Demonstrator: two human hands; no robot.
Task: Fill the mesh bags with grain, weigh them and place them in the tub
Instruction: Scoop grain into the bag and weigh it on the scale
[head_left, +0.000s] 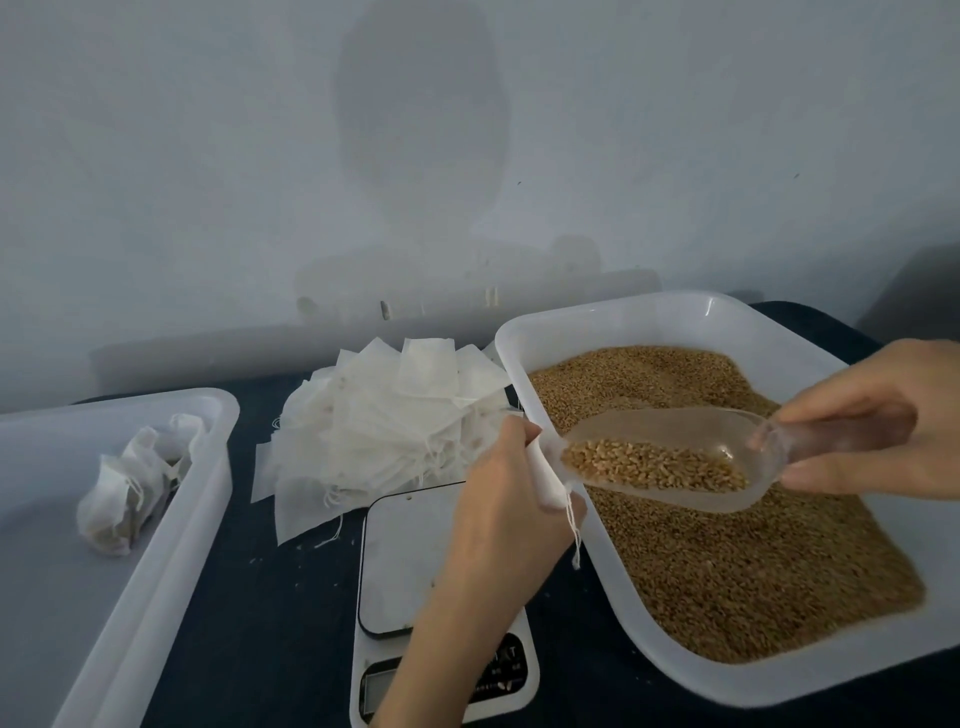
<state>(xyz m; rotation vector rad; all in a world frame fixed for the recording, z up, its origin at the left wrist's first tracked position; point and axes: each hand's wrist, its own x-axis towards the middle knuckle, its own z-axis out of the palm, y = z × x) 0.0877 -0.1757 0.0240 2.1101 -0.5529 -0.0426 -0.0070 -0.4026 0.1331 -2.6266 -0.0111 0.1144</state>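
Note:
My left hand grips a white mesh bag at the left rim of the grain tray, and the bag's drawstring hangs down. My right hand holds the handle of a clear plastic scoop partly filled with grain. The scoop's tip sits right at the bag's mouth. Brown grain fills the tray beneath the scoop. A white tub on the left holds a few filled bags. The white scale lies below my left forearm, which covers part of it.
A heap of empty white mesh bags lies behind the scale, between the tub and the tray. Everything stands on a dark cloth-covered table against a pale wall. A few stray grains lie on the cloth.

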